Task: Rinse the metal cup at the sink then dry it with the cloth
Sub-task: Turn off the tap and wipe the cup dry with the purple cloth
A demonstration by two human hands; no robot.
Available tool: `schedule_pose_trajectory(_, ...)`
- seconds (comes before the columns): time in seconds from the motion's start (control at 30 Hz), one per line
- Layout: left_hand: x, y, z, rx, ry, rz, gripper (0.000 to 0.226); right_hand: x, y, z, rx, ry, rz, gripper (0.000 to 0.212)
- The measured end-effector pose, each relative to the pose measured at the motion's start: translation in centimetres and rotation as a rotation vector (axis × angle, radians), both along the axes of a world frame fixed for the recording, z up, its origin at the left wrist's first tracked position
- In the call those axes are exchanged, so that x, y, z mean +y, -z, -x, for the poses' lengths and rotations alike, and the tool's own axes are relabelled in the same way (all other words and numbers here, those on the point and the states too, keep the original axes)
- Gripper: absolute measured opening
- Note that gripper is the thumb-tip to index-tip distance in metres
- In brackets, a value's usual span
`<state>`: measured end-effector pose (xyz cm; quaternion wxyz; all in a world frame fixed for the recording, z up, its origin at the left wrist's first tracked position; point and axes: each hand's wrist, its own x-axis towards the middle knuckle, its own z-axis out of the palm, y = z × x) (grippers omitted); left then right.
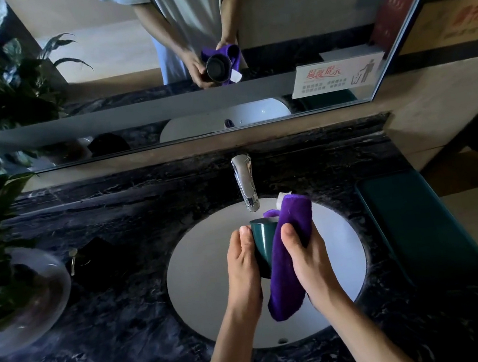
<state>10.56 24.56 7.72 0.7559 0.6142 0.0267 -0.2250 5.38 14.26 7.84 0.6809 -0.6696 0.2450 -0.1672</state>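
Over the white sink basin I hold a dark green metal cup with its mouth pointing away from me. My left hand grips the cup's left side. My right hand presses a purple cloth against the cup's right side, and the cloth hangs down below the cup. A white label shows at the cloth's top end. The chrome tap stands just behind the cup, and no water shows at its spout.
Dark marble counter surrounds the basin. A potted plant in a glass bowl stands at the left. A dark green box lies right of the basin. The mirror behind reflects the person holding cup and cloth.
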Motion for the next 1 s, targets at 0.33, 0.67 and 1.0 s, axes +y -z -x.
schedule_pose_trajectory(0.33,-0.2,-0.4,0.1,-0.023,0.097,-0.054,0.056,0.0,-1.2,-0.5,-0.015,0.050,-0.206,0.036)
schedule_pose_trajectory(0.67,-0.3,-0.6,-0.7,-0.049,0.130,-0.103,0.061,1.1,-0.5,0.1,-0.023,0.005,0.016,0.077)
schedule_pose_trajectory(1.0,-0.6,-0.4,0.2,0.021,0.113,0.013,0.075,-0.6,-1.4,-0.7,-0.048,0.183,-0.070,0.023)
